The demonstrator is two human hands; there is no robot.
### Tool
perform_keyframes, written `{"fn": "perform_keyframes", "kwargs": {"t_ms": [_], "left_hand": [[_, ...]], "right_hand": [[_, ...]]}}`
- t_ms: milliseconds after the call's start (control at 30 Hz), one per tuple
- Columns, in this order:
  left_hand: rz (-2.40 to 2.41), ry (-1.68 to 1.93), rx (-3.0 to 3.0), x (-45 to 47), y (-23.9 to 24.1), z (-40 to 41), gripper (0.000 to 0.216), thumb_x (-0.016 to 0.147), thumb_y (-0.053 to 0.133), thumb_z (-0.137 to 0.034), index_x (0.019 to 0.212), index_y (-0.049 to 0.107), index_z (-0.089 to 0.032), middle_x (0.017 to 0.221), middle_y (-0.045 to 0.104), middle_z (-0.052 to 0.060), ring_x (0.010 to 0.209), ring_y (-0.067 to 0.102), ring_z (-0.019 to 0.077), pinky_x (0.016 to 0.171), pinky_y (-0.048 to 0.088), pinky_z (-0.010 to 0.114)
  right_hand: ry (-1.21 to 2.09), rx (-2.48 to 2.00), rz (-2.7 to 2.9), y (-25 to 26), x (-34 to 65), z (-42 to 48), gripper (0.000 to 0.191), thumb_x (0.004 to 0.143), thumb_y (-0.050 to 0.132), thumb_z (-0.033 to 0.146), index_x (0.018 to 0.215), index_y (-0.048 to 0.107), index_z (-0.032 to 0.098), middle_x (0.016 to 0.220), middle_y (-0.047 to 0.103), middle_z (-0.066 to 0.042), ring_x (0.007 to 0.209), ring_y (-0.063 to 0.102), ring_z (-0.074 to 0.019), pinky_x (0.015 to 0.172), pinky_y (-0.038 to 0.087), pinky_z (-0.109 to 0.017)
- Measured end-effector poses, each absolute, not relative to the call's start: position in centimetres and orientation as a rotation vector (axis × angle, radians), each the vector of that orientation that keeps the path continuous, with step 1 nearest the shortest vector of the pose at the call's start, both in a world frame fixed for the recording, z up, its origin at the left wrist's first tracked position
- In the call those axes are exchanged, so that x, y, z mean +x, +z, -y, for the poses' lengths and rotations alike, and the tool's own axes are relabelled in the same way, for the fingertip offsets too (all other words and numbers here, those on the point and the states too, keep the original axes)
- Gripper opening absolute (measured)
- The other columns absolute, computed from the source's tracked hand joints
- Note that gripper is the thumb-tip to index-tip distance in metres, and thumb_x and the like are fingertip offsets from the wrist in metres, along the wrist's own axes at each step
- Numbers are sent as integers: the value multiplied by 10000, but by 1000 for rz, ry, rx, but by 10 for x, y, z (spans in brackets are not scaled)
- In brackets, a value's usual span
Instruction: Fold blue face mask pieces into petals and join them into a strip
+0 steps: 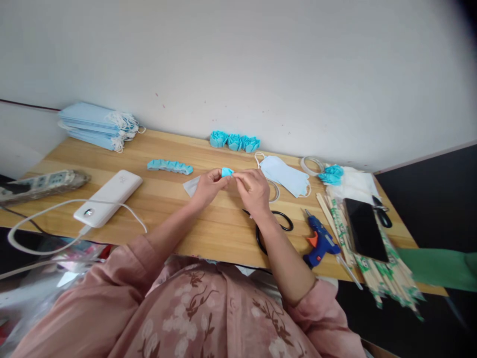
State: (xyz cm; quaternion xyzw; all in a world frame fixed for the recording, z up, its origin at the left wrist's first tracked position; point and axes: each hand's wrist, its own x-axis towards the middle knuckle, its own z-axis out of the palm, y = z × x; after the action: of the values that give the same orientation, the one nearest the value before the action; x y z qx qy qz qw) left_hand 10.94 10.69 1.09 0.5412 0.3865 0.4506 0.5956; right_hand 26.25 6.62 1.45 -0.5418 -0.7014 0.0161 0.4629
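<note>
My left hand [208, 187] and my right hand [253, 189] meet over the middle of the wooden table [175, 214]. Both pinch a small folded blue piece of mask fabric [227, 172] between their fingertips. A white scrap [191, 186] lies under my left hand. Black scissors [278, 224] lie just behind my right wrist. A flat blue face mask [285, 175] rests to the right of my hands.
A stack of face masks [97, 125] sits far left by the wall. Also on the table are a white power bank [108, 197] with cable, a power strip [40, 183], blue fabric rosettes [234, 141], a pleated blue strip [170, 166], a blue glue gun [319, 242], a phone [364, 229] and wrapped chopsticks [383, 271].
</note>
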Motion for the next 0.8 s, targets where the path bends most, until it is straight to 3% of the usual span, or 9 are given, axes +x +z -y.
{"fn": "perform_keyframes", "kwargs": {"t_ms": [200,300,633,800], "left_hand": [[-898,991,1284,110,12,-106,195,715,681,-340,712,588,-168,653,590,-24,612,510,93,637,430,247],[-884,955,1310,110,11,-106,191,715,671,-336,704,575,-171,638,576,-25,595,494,92,619,414,247],[-926,856,1505,110,10,-106,133,718,596,-300,694,550,-178,596,523,-32,561,425,91,555,317,239],[-940,821,1531,109,12,-106,146,742,573,-286,804,593,-155,648,524,-38,586,447,88,588,350,234]], "right_hand": [[429,-1339,1459,25,266,-65,238,918,536,334,1079,681,236,1018,734,-59,952,666,-199,785,534,-323],[564,-1352,1486,28,267,-64,280,909,555,393,1110,681,244,976,734,-40,914,675,-192,814,530,-332],[716,-1350,1413,16,273,-69,305,861,598,368,1124,684,241,823,686,6,755,639,-161,764,513,-317],[841,-1271,1406,23,280,-69,337,888,558,390,1163,665,228,930,727,-23,884,673,-175,873,521,-340]]}}
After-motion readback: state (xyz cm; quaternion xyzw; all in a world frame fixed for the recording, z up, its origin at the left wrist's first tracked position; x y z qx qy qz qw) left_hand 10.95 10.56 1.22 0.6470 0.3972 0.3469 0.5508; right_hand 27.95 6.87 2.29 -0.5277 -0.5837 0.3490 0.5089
